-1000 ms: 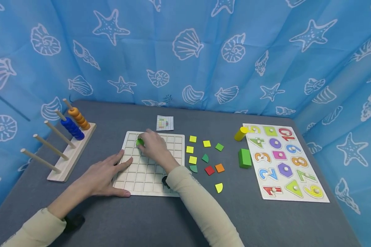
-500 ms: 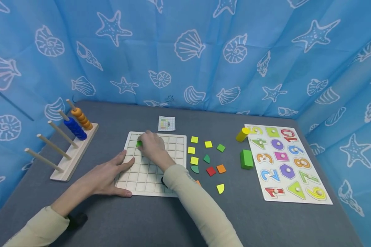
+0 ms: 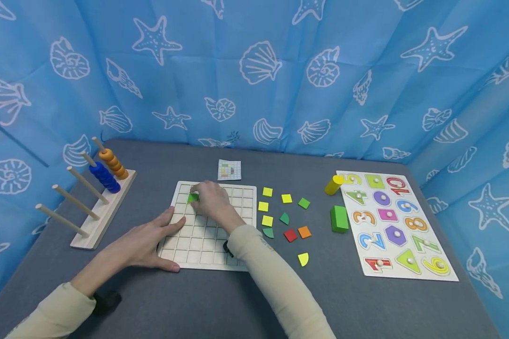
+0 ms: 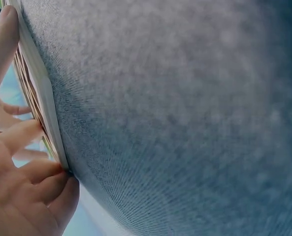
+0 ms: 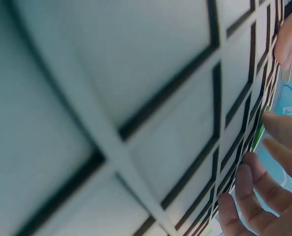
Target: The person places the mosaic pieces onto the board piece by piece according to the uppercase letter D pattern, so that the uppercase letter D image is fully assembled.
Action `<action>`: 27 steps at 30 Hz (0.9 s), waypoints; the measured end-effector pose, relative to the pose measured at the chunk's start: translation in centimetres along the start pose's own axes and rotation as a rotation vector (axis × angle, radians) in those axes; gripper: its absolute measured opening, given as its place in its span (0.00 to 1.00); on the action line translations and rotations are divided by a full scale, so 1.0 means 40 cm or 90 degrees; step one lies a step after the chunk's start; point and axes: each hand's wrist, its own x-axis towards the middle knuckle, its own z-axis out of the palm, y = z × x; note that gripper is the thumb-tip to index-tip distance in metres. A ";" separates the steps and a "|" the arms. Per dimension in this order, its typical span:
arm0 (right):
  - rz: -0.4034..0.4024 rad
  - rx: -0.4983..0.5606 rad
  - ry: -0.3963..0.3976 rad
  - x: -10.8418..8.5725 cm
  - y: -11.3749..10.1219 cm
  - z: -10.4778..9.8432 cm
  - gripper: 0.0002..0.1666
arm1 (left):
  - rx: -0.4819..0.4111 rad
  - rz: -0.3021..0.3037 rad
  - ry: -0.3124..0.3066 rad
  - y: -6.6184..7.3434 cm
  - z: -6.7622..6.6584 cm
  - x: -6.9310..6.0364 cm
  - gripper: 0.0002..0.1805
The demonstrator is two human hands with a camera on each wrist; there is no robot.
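A white board [image 3: 195, 245] with a raised grid of square cells lies on the table. My left hand [image 3: 146, 242] rests spread at its left side, index finger over the surface and thumb along the near edge. In the left wrist view, the fingers [image 4: 37, 172] touch the board's rim [image 4: 49, 113]. Towards the board's upper left, my right hand [image 3: 214, 202] pinches a green square tile [image 3: 192, 197] between thumb and index finger, down at a cell. From the right wrist, only a sliver of the green tile [image 5: 258, 132] shows beside the fingertips.
Right of the board lie several loose tiles, among them a yellow square [image 3: 267, 221] and a red square [image 3: 290, 235]. A pattern card [image 3: 229, 170] lies behind it. A peg abacus [image 3: 106, 209] stands left; a green block [image 3: 339, 219], yellow cylinder [image 3: 333, 185] and number puzzle [image 3: 396, 226] sit right.
The right hand stays at the same upper-left cells, its fingers shifting slightly over the green tile. The left hand keeps its place on the board. The head view has shifted a little.
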 end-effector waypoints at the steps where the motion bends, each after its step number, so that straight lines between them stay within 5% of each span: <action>1: 0.001 0.007 -0.001 0.000 0.002 -0.001 0.21 | -0.004 0.003 -0.001 -0.001 -0.001 0.000 0.67; 11: 0.016 0.026 -0.002 -0.004 0.019 0.005 0.19 | 0.018 -0.021 0.046 -0.006 -0.013 0.004 0.70; 27: -0.005 0.015 -0.014 -0.007 0.023 -0.001 0.21 | 0.054 -0.033 0.033 -0.006 -0.013 0.013 0.71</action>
